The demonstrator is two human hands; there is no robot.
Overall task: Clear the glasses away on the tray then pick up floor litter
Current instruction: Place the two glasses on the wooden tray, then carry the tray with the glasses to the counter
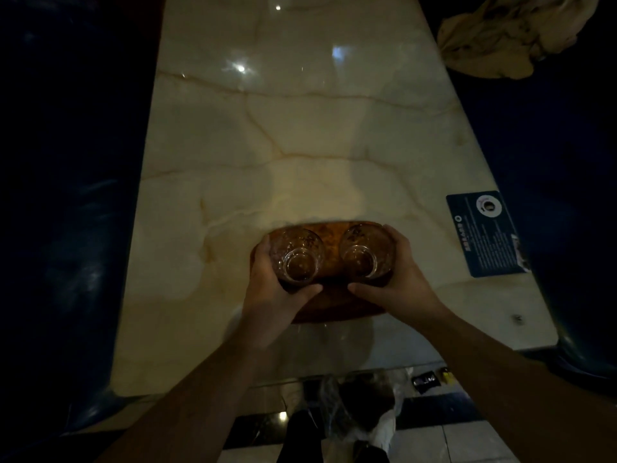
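Glasses, two clear ones, stand side by side on the brown tray (337,304) on the marble tabletop (300,145): the left glass (298,254) is wrapped by the left hand (270,289), the right glass (362,251) by the right hand (397,282), fingers curled around each. Right of the tray lies a dark printed card (488,233); below the tabletop's near edge, wrappers (424,382) litter the floor

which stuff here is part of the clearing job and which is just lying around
Job: two clear glasses, left and right; brown wooden tray; dark wrapper litter on the floor.

Lying about: dark blue printed card; crumpled beige cloth; marble table.
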